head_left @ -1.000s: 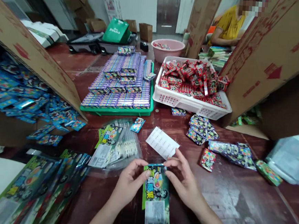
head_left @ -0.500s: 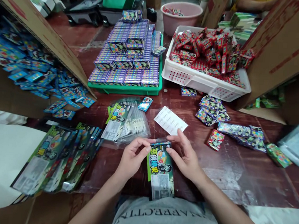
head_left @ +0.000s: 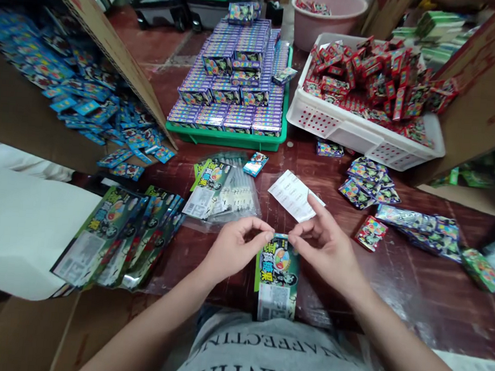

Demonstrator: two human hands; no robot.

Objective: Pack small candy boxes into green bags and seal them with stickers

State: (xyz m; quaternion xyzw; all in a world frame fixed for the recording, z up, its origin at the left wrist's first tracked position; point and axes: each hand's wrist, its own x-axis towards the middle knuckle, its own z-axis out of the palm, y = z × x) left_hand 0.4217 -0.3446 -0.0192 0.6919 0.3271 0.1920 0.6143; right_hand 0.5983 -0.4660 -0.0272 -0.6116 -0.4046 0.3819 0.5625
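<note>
A green printed packet in a clear sleeve [head_left: 278, 276] lies upright at the table's near edge, in front of my chest. My left hand [head_left: 231, 248] pinches its top left corner with thumb and forefinger. My right hand [head_left: 330, 250] pinches the top right corner, its other fingers spread. Just beyond my right fingers lies a white label sheet [head_left: 294, 195]. A stack of clear sleeves with a green card [head_left: 223, 192] rests beyond my left hand.
Finished green packets [head_left: 119, 235] fan out at the left. A green tray of purple boxes [head_left: 234, 81], a white basket of red boxes [head_left: 366, 97] and a pink basin [head_left: 329, 12] stand behind. Blue packs spill from a cardboard box [head_left: 83, 92] at left. Loose small packs [head_left: 400, 209] lie at right.
The view has tilted down and the packet has come nearer my body. Both hands have shifted from its sides to pinching its top corners.
</note>
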